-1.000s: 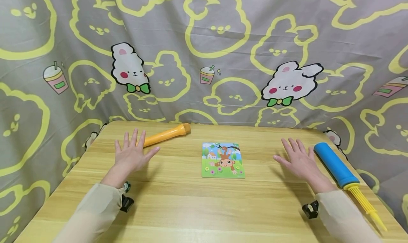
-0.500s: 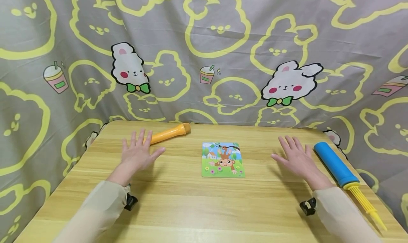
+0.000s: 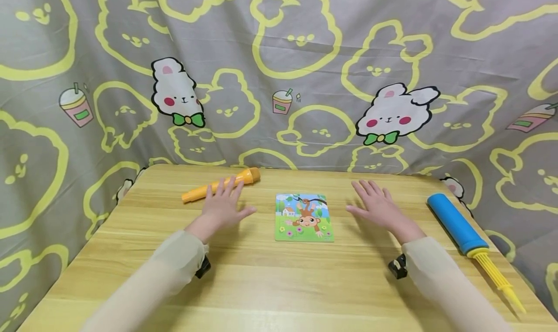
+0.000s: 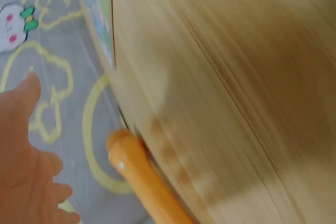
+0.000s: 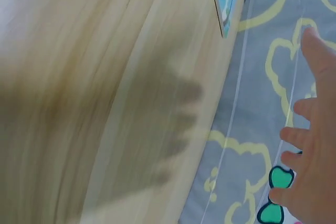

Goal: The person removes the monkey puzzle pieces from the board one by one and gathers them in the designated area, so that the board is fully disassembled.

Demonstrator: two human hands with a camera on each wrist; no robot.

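Note:
A square picture board (image 3: 303, 218) with a hanging monkey printed on it lies flat in the middle of the table. To its left my left hand (image 3: 221, 211) hovers with fingers spread, holding nothing. Behind those fingertips lies an orange toy microphone (image 3: 198, 193), partly covered by them in the head view; the left wrist view shows the microphone (image 4: 144, 179) apart from the hand. On the board's other side my right hand (image 3: 378, 208) is held above the table, its fingers straight and spread. Its shadow falls on the wood in the right wrist view.
A blue hand pump (image 3: 457, 223) with a yellow nozzle lies along the right side of the wooden table (image 3: 296, 288). A grey curtain (image 3: 244, 41) with yellow outlines and rabbits hangs right behind the table's far edge. Small black cameras are strapped at both wrists.
Both hands have moved inward toward the picture board, the left to the right and the right to the left. The microphone, board and pump lie where they were.

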